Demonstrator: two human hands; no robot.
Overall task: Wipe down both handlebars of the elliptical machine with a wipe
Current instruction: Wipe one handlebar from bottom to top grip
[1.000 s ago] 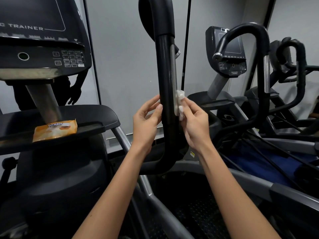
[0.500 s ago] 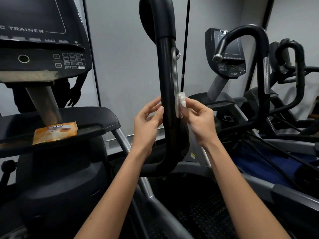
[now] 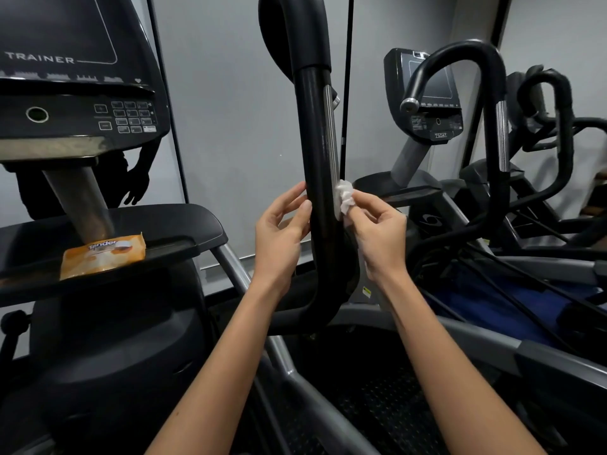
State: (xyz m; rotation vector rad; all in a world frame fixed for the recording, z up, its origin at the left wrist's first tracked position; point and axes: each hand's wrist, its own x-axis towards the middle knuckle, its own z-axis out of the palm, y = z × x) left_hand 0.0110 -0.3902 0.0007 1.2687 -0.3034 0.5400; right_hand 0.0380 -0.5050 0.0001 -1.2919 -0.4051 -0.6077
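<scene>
White and crumpled, the wipe (image 3: 345, 200) is pinched at the fingertips of the right hand (image 3: 377, 233), thumb and first fingers closed on its lower part while the other fingers curl loosely behind. The wad is pressed against the right side of the handlebar (image 3: 317, 178), right on the lower end of the silver sensor strip (image 3: 331, 136) that runs up the black tube above those fingers.

On the opposite side of the tube, the left hand (image 3: 279, 238) rests with its fingers slightly spread; the thumb and a fingertip touch the black surface, the rest stand a little off it, not wrapped around. The handlebar passes upright between the two hands and curves away to the left below the wrists.

Well to the left of the left-hand fingers, an orange packet of wipes (image 3: 103, 254) lies flat on the black tray (image 3: 184, 224) under the console (image 3: 75, 93), whose keypad and the word "TRAINER" face the camera. To the right of the right-hand fingers and farther back, a neighbouring machine (image 3: 427, 100) shows its own looped black handlebar and small console. A grey wall (image 3: 236, 126) stands behind it all. Both forearms are bare and reach up from the bottom edge.
</scene>
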